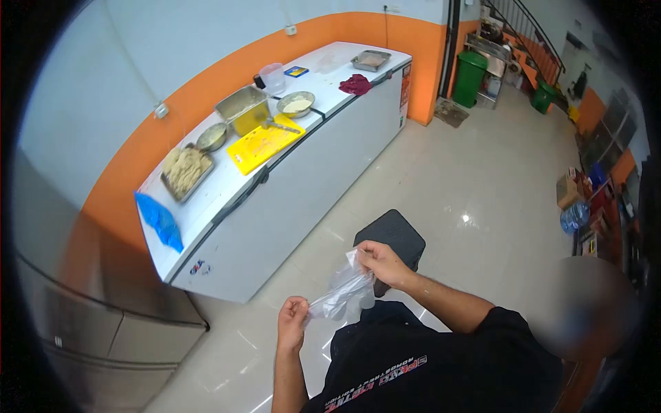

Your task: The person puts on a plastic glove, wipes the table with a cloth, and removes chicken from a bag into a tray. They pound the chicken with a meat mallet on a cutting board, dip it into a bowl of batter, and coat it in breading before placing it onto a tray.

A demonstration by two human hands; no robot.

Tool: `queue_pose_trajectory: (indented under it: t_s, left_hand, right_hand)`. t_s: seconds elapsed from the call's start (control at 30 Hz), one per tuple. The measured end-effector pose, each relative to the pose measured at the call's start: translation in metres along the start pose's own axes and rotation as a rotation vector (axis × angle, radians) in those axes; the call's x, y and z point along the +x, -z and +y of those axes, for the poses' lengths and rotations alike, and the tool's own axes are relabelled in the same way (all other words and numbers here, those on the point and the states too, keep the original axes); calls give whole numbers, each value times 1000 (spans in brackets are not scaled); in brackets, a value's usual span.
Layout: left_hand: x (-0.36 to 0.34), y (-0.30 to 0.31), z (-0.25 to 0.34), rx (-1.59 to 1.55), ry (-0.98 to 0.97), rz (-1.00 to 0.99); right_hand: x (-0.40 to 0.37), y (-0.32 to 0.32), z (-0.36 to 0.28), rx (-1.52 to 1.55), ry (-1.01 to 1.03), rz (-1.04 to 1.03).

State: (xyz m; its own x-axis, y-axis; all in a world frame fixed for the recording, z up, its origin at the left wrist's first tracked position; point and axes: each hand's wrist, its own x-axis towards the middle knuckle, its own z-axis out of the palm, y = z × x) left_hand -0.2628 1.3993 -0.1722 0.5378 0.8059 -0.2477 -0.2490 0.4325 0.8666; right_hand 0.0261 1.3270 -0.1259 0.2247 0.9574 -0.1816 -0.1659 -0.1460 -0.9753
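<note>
Plastic [344, 294], thin and see-through, was stretched in the head view between the left hand [292, 318] and right hand [384, 265], the fingers [296, 303] of each clamped on one end, in front of a black shirt [454, 375] and apart from the white tabletop [224, 186], which bore a yellow cutting board [258, 148].

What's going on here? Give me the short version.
A person holds a piece of thin clear plastic stretched between both bare hands, the left hand at one end and the right hand at the other. Nearby, on a long white freezer, sit pale dough-like food in a metal tray, a yellow cutting board and a blue bag, all untouched.
</note>
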Motion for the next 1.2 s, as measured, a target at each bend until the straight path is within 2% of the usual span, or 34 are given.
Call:
queue_pose_trajectory:
  t_s: [0.07, 0.1, 0.17, 0.23, 0.27, 0.3, 0.33, 0.37, 0.43, 0.47, 0.53, 0.6, 0.73, 0.8, 0.87, 0.97, 1.03, 1.07, 1.13, 1.2]
  left_hand:
    - [53, 0, 20, 373, 63, -90]
    - [80, 0, 26, 377, 73, -99]
    - [135, -4, 41, 693, -176, -82]
    - [175, -31, 76, 796, -223, -75]
    - [196, -47, 93, 888, -272, -65]
    - [219, -59, 104, 901, -265, -60]
    - [240, -70, 110, 932, -307, -125]
    - [259, -76, 117, 964, -346, -192]
    - [301, -84, 133, 926, -370, -196]
    - [321, -85, 141, 870, -408, -201]
    - [363, -61, 150, 822, -364, -194]
    - [396, -43, 163, 774, -298, -203]
    - [455, -37, 198, 797, -292, -156]
    - [488, -38, 211, 653, -271, -182]
    - [527, -29, 214, 748, -278, -278]
    - [565, -43, 240, 895, -334, -430]
    - [598, -48, 243, 695, -229, -454]
    - [615, -51, 244, 690, -228, -481]
    - [641, -57, 242, 662, -271, -524]
    - [655, -70, 241, 612, -222, -562]
  right_hand:
    - [45, 15, 26, 67, 187, 96]
    - [63, 18, 23, 71, 183, 109]
    - [97, 20, 0, 154, 117, 295]
    - [147, 21, -7, 147, 119, 320]
    - [174, 21, -12, -40, 225, 287]
    - [199, 17, -16, -225, 325, 253]
    - [226, 11, -20, -167, 378, 211]
    - [247, 7, -24, -150, 369, 210]
    - [284, 4, -51, -247, 359, -17]
    - [300, 6, -68, -250, 357, -16]
    - [332, 10, -102, -509, 325, -70]
    - [365, 20, -119, -569, 362, -66]
    - [433, 37, -136, -712, 433, -33]
    - [455, 40, -149, -729, 362, -2]
    - [474, 40, -159, -745, 297, 53]
    - [493, 45, -166, -736, 272, 187]
    - [502, 56, -166, -773, 294, 378]
    - [507, 59, -171, -780, 287, 404]
    - [509, 59, -177, -1040, 691, 974]
    - [496, 60, -173, -1062, 705, 991]
